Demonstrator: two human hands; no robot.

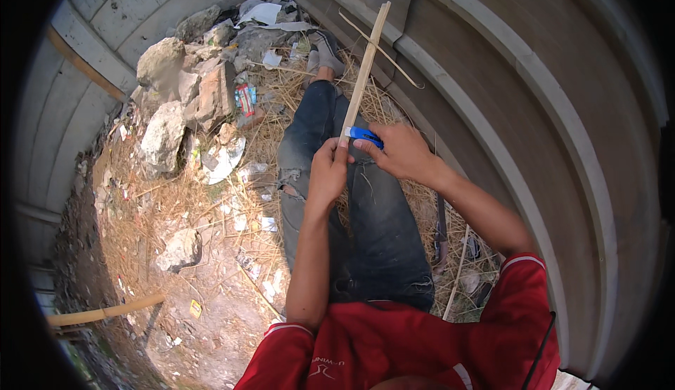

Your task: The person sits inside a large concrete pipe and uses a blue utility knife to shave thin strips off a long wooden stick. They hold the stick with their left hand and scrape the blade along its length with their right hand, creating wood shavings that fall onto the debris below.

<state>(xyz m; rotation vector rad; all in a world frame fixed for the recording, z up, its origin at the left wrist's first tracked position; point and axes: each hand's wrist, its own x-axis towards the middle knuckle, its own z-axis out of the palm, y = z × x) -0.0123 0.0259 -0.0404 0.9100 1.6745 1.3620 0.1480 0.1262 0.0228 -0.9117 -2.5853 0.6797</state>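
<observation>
My left hand is closed around the lower end of a long, pale wooden strip, perhaps split bamboo, which slants up and away over my legs. In my right hand is a blue utility knife, its blade against the strip just above my left fingers. A thin curled shaving crosses the strip near its far end. Beneath both hands lie my outstretched legs in dark, worn trousers, torn at one knee.
Straw and litter cover the ground. Large rocks are piled at the far left, and a smaller rock lies nearer. A ribbed metal wall curves close along my right side. A bamboo pole juts in at lower left.
</observation>
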